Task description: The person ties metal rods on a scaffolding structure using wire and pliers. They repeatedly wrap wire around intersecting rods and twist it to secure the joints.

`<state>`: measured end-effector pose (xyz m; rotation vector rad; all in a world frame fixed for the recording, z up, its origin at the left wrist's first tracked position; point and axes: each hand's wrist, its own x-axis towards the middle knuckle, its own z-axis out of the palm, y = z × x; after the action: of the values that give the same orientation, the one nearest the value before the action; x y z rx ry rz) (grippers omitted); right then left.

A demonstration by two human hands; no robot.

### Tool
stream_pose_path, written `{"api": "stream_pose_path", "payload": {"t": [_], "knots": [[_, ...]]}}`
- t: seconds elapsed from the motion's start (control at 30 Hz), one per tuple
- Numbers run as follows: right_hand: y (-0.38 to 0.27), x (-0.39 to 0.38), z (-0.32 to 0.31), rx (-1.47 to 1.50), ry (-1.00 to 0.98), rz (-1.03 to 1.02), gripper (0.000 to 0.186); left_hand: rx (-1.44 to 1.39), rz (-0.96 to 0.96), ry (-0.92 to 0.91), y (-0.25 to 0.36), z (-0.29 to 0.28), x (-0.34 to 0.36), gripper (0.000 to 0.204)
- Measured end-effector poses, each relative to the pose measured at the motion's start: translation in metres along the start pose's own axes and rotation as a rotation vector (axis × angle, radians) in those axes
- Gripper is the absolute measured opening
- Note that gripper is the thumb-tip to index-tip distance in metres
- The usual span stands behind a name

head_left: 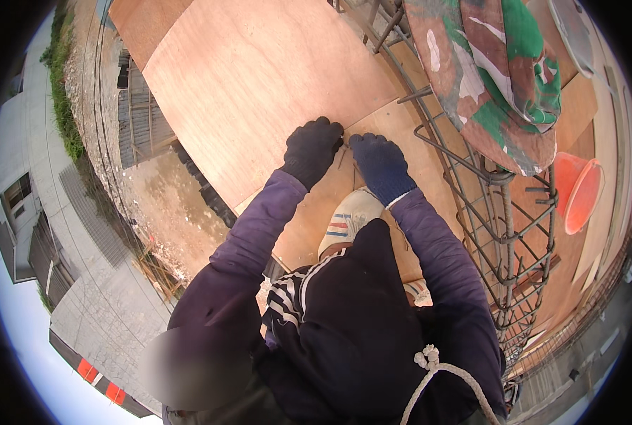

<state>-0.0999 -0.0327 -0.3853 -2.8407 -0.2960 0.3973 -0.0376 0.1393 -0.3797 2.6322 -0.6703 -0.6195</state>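
My left hand (pixel 314 152), in a black knit glove, is closed with its knuckles up over a plywood sheet (pixel 273 64). Close to its right, my right hand (pixel 381 164) wears a dark blue glove with a pale cuff and is closed too. Thin dark pieces like wire or nails (pixel 342 157) show in the narrow gap between the hands. The curled fingers hide whatever lies inside either grip. Just below the right hand, my white shoe (pixel 345 219) with red and blue stripes rests on the boards.
A rebar cage (pixel 503 234) runs along the right side, with a camouflage cloth (pixel 482 78) draped over it. Beyond it sits an orange-red bucket (pixel 578 191). On the left, past the plywood's edge, lies lower ground (pixel 167 212). A white rope (pixel 436 372) hangs at my waist.
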Motion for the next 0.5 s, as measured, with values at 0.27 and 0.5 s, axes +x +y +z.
{"api": "stream_pose_path", "payload": {"t": [0.27, 0.5], "knots": [[-0.008, -0.008, 0.02, -0.036, 0.057, 0.149, 0.015, 0.179, 0.103, -0.009, -0.001, 0.009, -0.013, 0.016], [0.009, -0.016, -0.015, 1.021, 0.06, 0.453, 0.015, -1.197, -0.6, 0.0, 0.005, 0.017, -0.037, 0.025]]}}
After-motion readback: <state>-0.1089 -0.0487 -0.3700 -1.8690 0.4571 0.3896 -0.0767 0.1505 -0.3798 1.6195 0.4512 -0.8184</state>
